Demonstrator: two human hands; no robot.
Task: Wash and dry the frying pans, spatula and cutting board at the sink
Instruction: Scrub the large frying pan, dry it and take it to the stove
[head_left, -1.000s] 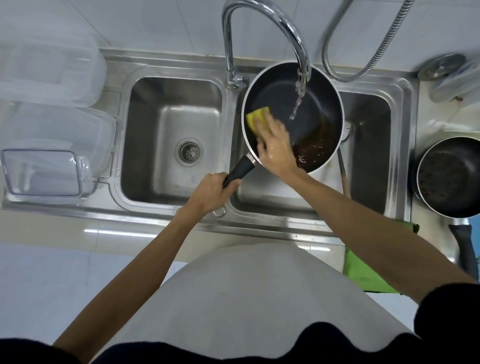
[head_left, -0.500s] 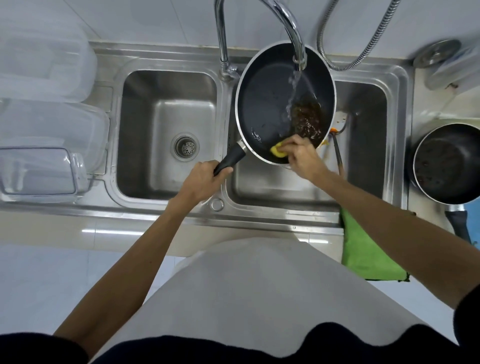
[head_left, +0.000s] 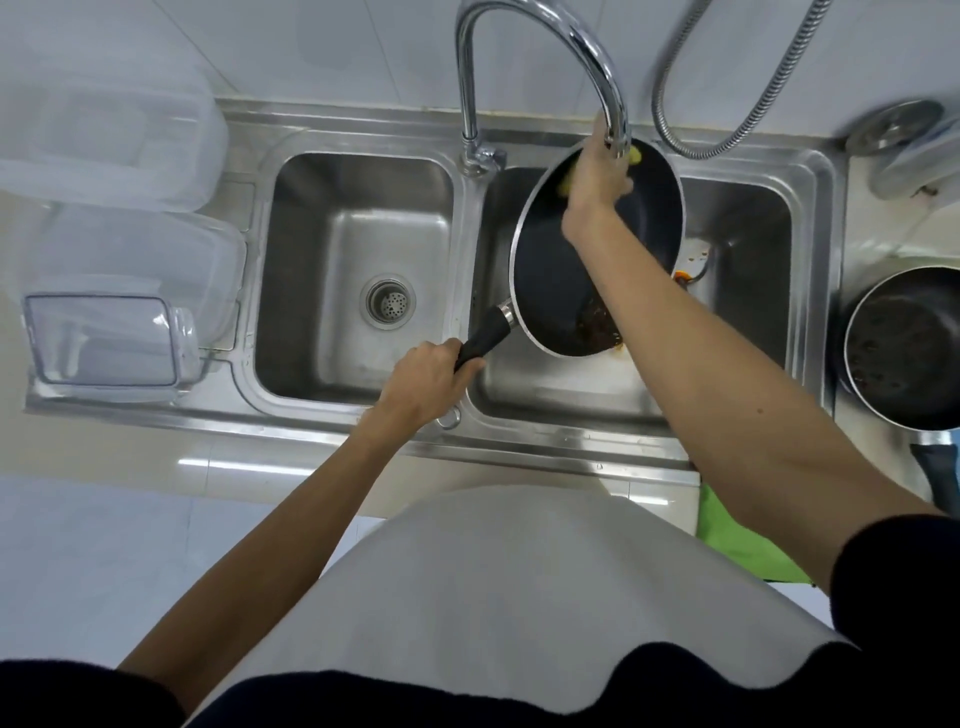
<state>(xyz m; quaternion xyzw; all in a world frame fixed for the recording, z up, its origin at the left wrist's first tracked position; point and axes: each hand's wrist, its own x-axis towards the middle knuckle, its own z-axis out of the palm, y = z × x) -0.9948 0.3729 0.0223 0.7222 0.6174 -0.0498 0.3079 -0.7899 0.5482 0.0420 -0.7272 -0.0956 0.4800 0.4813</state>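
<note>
Sink: steel double basin (head_left: 332, 422), black round frying pan (head_left: 550, 270) tilted.
Left hand (head_left: 431, 379): grips pan handle (head_left: 484, 338).
Right hand (head_left: 597, 182): clutches yellow sponge (head_left: 568, 183).
Risk: wet handle slips, pan drops.

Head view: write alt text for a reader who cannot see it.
A person's left hand grips a dark frying pan by its handle over the right sink basin, while the right hand holds a yellow sponge against it.
</note>
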